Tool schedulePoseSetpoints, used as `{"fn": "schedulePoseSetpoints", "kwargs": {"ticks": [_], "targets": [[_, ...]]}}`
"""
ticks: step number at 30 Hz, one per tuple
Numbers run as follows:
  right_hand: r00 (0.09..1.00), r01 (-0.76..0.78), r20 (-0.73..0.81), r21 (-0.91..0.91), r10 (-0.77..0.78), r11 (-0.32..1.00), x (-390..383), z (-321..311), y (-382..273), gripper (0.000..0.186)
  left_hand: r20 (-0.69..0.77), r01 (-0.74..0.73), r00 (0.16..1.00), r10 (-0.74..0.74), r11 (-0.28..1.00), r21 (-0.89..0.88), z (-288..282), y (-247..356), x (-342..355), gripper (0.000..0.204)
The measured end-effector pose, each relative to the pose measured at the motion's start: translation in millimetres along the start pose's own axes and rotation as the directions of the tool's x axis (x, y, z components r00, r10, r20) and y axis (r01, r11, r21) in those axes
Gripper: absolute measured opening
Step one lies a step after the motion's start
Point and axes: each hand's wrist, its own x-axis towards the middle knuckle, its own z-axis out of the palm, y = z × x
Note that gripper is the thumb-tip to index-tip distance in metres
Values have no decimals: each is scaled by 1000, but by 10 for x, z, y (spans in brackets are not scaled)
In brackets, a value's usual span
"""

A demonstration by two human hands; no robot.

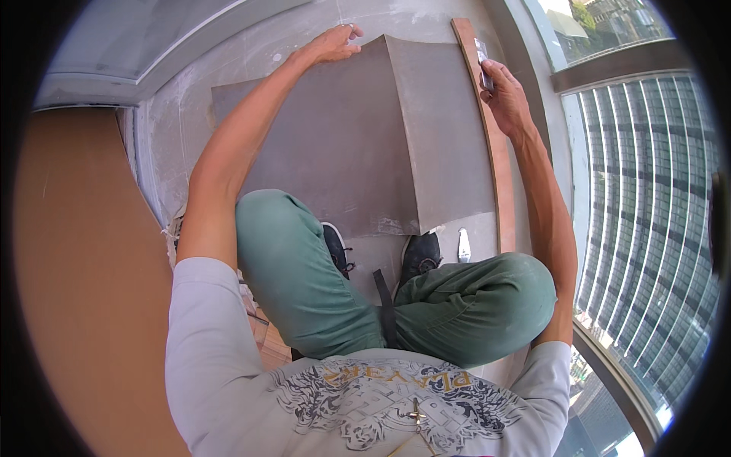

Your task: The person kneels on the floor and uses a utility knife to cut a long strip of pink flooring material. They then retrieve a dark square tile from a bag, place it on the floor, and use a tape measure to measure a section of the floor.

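Note:
A large grey-brown sheet lies on the floor in front of my feet, with a ridge or fold running from its far edge to its near one. My left hand is at the sheet's far edge, fingers apart and nothing held in them. Along the right side of the sheet runs a long reddish-brown straight strip. Over the strip's far part, my right hand is closed on a small silver-and-dark hand tool; its exact kind is unclear.
Beside my right shoe lies a small white, pointed object. A brown board stands at the left, near a pale frame. Windows line the right side. My knees are bent close to the sheet's near edge.

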Motion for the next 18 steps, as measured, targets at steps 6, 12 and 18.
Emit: {"fn": "schedulePoseSetpoints", "kwargs": {"ticks": [6, 12, 18], "targets": [[961, 272, 228, -693, -154, 668, 356, 316, -421, 29, -53, 3, 999, -7, 997, -74, 473, -384, 791, 47], [938, 301, 229, -911, -260, 283, 1319, 583, 201, 38, 39, 114, 993, -107, 884, -453, 792, -406, 855, 42], [942, 293, 210, -896, -263, 334, 1552, 1185, 531, 35, 16, 126, 991, -133, 879, -459, 637, -374, 698, 40]]}}
